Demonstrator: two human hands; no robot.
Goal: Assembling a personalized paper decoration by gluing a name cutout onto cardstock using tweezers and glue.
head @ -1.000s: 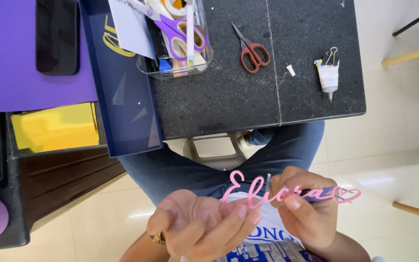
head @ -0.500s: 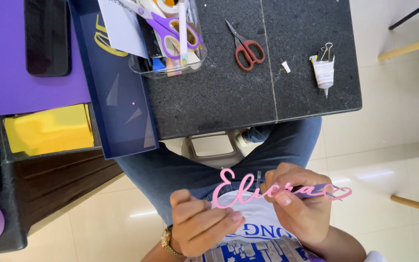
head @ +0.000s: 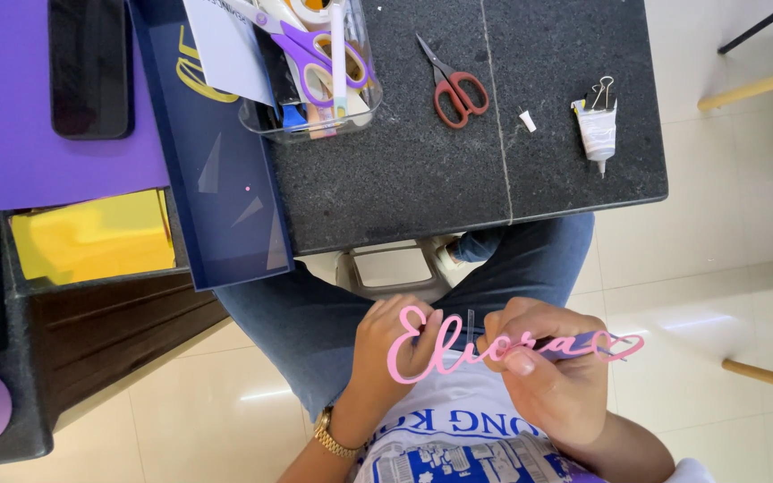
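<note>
Two hands, pink cutout [head: 458,353] (lengthwise left-right).

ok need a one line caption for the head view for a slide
Both hands, left and right, hold a pink script cutout over the lap, below a dark table with red scissors.

Single view only: head camera, so we have no second view to compare. We look steeply down from above own lap. Hands [head: 485,358] sit near lens, low in frame, centre. Dark stone surface [head: 458,170] fills upper half, farther off, its near edge crossing mid-frame. Knees in jeans [head: 315,322] between the two. Pale floor tiles [head: 726,250] visible at right and lower left.
</note>
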